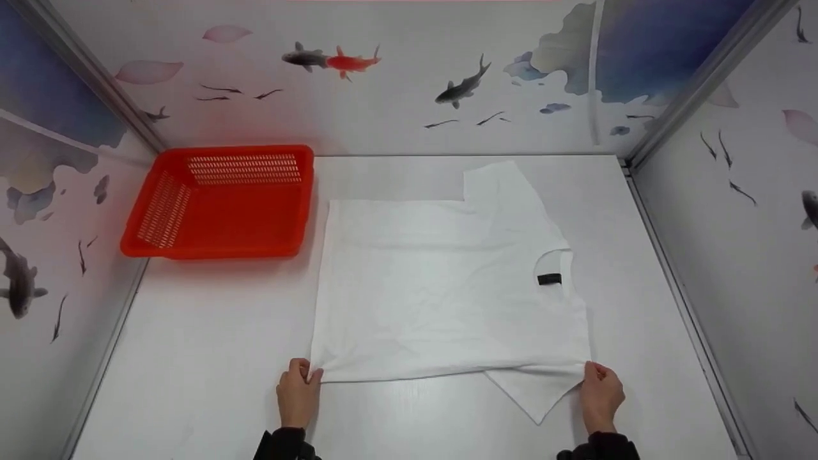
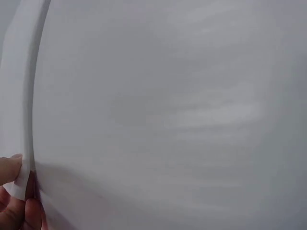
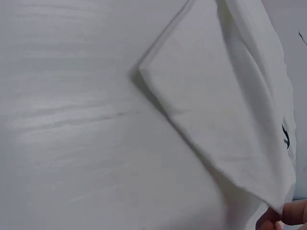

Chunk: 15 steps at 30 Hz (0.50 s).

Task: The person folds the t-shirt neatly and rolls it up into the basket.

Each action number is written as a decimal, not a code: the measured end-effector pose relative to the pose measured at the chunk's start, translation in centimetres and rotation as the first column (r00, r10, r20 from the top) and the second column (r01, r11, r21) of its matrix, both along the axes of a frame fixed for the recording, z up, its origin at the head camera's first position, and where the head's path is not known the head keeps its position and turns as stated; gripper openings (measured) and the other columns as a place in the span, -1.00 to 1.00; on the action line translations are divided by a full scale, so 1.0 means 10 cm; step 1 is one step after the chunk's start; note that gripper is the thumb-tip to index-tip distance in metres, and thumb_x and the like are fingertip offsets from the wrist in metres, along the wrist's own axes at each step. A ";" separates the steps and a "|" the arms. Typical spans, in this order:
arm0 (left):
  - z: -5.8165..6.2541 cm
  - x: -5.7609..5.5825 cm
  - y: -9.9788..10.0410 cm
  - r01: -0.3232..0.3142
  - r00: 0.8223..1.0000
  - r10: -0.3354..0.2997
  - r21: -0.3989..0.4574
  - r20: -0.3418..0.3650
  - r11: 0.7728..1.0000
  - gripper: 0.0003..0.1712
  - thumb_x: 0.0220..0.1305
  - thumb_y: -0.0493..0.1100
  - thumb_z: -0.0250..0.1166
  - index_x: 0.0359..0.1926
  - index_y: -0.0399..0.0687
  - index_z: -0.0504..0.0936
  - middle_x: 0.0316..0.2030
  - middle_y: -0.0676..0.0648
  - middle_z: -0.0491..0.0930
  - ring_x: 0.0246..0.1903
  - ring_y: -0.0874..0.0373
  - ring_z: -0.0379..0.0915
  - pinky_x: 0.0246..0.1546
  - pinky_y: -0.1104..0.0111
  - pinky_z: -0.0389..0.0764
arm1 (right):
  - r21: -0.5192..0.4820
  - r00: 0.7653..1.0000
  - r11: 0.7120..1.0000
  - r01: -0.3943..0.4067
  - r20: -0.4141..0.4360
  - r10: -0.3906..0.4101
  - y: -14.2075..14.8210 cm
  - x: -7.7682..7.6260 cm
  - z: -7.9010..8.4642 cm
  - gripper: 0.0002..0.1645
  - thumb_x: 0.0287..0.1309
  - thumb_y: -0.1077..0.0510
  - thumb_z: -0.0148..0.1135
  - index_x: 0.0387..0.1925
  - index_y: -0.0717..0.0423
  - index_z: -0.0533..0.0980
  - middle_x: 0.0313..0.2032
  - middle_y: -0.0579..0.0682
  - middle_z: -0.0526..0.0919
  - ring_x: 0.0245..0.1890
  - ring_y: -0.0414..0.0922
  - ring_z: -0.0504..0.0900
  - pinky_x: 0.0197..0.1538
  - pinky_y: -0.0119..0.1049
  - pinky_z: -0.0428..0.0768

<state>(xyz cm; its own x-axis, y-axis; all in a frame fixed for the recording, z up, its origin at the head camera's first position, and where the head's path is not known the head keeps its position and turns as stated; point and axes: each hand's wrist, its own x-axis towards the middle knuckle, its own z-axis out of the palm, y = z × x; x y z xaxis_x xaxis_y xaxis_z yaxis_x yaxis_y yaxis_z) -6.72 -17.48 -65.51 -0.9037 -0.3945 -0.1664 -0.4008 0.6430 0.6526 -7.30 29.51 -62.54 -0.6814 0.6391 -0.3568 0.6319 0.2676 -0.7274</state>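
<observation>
A white T-shirt (image 1: 422,281) lies spread on the table, its neckline with a black label (image 1: 549,279) toward the right and its hem at the left. My left hand (image 1: 298,393) pinches the near corner of the hem; in the left wrist view the thumb (image 2: 9,170) presses the fabric edge against the fingers. At the near shoulder my right hand (image 1: 601,393) pinches the cloth, also seen at the lower right of the right wrist view. The near sleeve (image 1: 533,390) sticks out as a triangle under the folded near edge. The far sleeve (image 1: 501,185) points away from me.
A red plastic basket (image 1: 236,223) with slotted walls stands at the back left of the white table (image 1: 192,358), close to the shirt's hem. Printed panels with fish enclose the table at the back (image 1: 396,115) and both sides.
</observation>
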 end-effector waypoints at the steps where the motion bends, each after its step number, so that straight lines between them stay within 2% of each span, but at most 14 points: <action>1: 0.00 0.00 0.00 0.004 1.000 -0.004 0.019 0.009 1.000 -0.71 0.09 -0.22 0.27 -0.21 -0.31 0.45 -0.50 -0.07 0.43 -0.47 0.09 0.31 -0.45 0.32 0.28 | 0.004 1.000 1.000 -0.011 0.014 0.011 0.00 0.00 0.01 -0.40 0.28 -0.01 -0.15 0.02 0.50 0.34 -0.05 0.42 0.40 -0.07 0.17 0.39 -0.11 -0.15 0.38; 5: 0.02 0.02 -0.02 0.017 0.999 -0.020 0.106 0.032 0.994 -0.62 0.10 -0.22 0.25 -0.11 -0.39 0.45 -0.45 -0.12 0.51 -0.44 0.10 0.39 -0.43 0.33 0.35 | 0.002 0.996 0.998 -0.056 0.072 0.056 0.02 0.04 0.04 -0.41 0.23 -0.03 -0.03 -0.06 0.50 0.41 -0.12 0.38 0.49 -0.17 0.13 0.46 -0.29 -0.30 0.42; 7: 0.02 0.04 -0.05 0.010 1.000 -0.014 0.130 0.024 0.992 -0.62 0.11 -0.23 0.25 -0.09 -0.39 0.46 -0.42 -0.13 0.54 -0.42 0.10 0.42 -0.42 0.33 0.38 | -0.014 0.993 0.998 -0.067 0.092 0.068 0.04 0.07 0.05 -0.43 0.23 0.00 -0.05 -0.07 0.51 0.40 -0.13 0.37 0.49 -0.19 0.11 0.45 -0.32 -0.32 0.40; 12: 0.02 0.06 -0.11 -0.016 0.999 0.020 0.128 -0.037 0.992 -0.68 0.10 -0.26 0.25 -0.12 -0.32 0.45 -0.47 -0.11 0.52 -0.46 0.11 0.40 -0.43 0.34 0.35 | -0.107 0.990 0.993 -0.057 0.123 0.070 0.09 0.14 0.10 -0.35 0.28 -0.03 -0.20 0.05 0.54 0.25 -0.03 0.41 0.38 -0.09 0.14 0.39 -0.12 -0.14 0.39; 15: 0.00 0.05 -0.13 -0.020 0.998 0.027 0.116 -0.059 0.993 -0.70 0.09 -0.26 0.27 -0.15 -0.29 0.45 -0.50 -0.08 0.50 -0.49 0.13 0.36 -0.45 0.33 0.32 | -0.080 0.987 0.994 -0.073 0.141 0.084 0.11 0.16 0.07 -0.40 0.28 0.01 -0.18 0.02 0.54 0.28 -0.15 0.36 0.45 -0.20 0.09 0.44 -0.23 -0.22 0.42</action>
<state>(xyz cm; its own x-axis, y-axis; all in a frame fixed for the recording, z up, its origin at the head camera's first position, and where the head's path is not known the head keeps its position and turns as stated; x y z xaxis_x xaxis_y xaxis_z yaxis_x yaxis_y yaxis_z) -6.17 -18.73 -65.49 -0.9044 -0.3966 -0.1571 -0.3720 0.5529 0.7456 -5.68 30.65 -61.83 -0.6666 0.5538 -0.4990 0.7104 0.2691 -0.6503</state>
